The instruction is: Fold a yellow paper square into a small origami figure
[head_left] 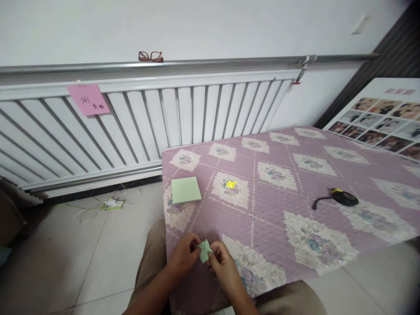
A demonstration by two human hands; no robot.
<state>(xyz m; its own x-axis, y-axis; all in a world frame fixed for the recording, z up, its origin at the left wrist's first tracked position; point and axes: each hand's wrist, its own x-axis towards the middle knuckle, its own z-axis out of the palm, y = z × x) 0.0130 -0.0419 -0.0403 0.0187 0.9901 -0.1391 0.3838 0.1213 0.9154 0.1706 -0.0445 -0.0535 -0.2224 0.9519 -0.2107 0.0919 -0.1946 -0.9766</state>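
Note:
A small folded piece of light green paper (204, 252) is held between my two hands near the front left edge of the table. My left hand (187, 253) pinches its left side, and my right hand (222, 261) grips its right side between thumb and fingers. Creases and a pointed top show on the paper. Beyond my hands lies a stack of square green paper (186, 190). To the right of that stack sits a small yellow folded paper piece (231, 184).
A purple floral cloth covers the table (236, 218). A black and yellow object with a curved arm (343, 197) lies on the right. Behind stands a white radiator (183, 113) with a pink note (88, 99); glasses (151, 56) rest on the pipe. A power strip (113, 204) is on the floor.

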